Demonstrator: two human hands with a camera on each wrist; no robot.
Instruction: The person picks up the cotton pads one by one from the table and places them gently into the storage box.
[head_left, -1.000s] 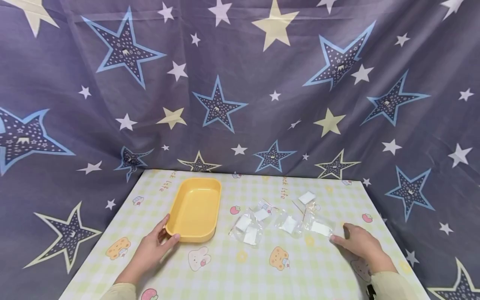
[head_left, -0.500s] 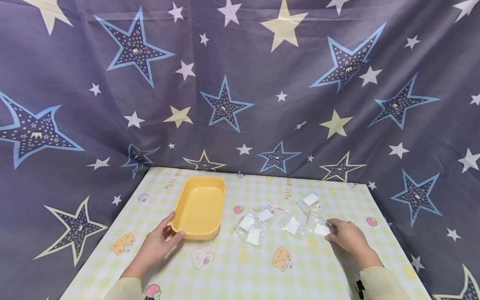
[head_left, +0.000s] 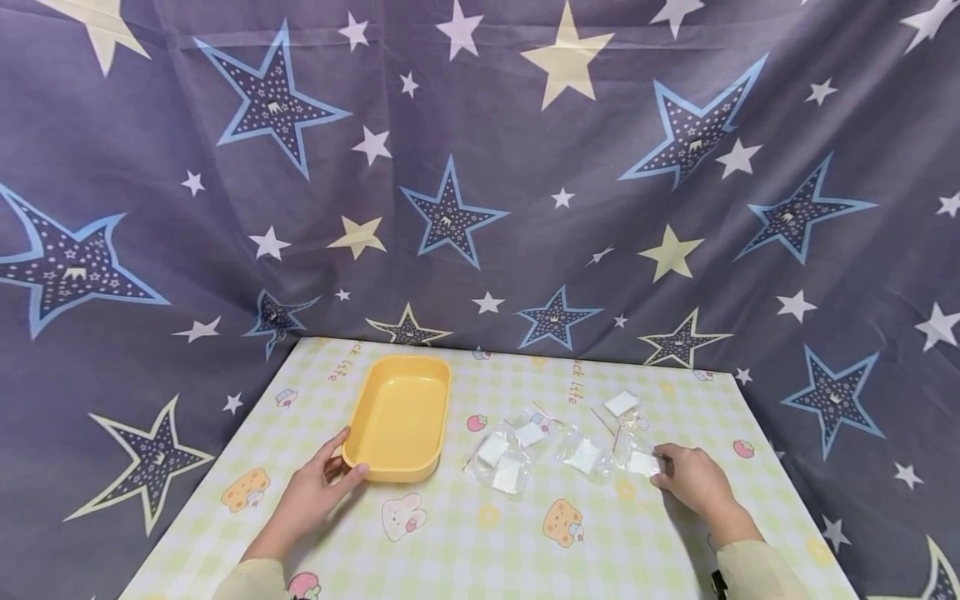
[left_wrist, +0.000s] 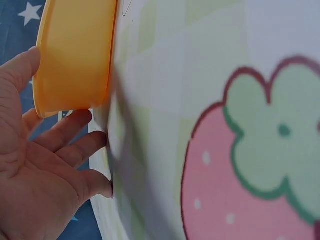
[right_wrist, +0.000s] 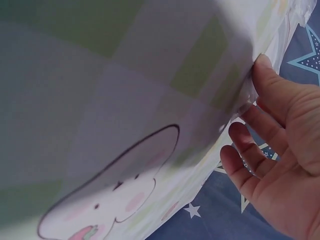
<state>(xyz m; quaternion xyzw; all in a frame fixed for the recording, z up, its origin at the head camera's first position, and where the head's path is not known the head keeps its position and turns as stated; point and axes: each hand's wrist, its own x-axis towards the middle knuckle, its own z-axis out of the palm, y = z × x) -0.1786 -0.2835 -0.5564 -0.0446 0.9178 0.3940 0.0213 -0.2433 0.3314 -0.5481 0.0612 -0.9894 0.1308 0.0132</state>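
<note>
A yellow rectangular tray [head_left: 399,421] lies left of the table's middle. My left hand [head_left: 306,500] holds its near left corner, thumb [left_wrist: 31,62] on the rim and fingers spread around the outer wall. On the right, my right hand [head_left: 699,482] pinches the right edge of a small clear plastic bag [head_left: 641,462] with a white rectangular piece inside. In the right wrist view, the thumb [right_wrist: 265,67] and index finger meet at the clear film, the other fingers loosely bent. The bag lies low against the tabletop.
Several similar clear bags with white pieces [head_left: 506,475] lie between the tray and my right hand, some overlapping. One more white piece [head_left: 622,403] is just behind the pinched bag. A checked cloth [head_left: 487,558] covers the table; a star-patterned curtain [head_left: 480,125] hangs behind.
My right hand has moved left onto the right-hand bag and taken hold of its edge. My left hand keeps its place at the tray's corner; the head view has shifted slightly.
</note>
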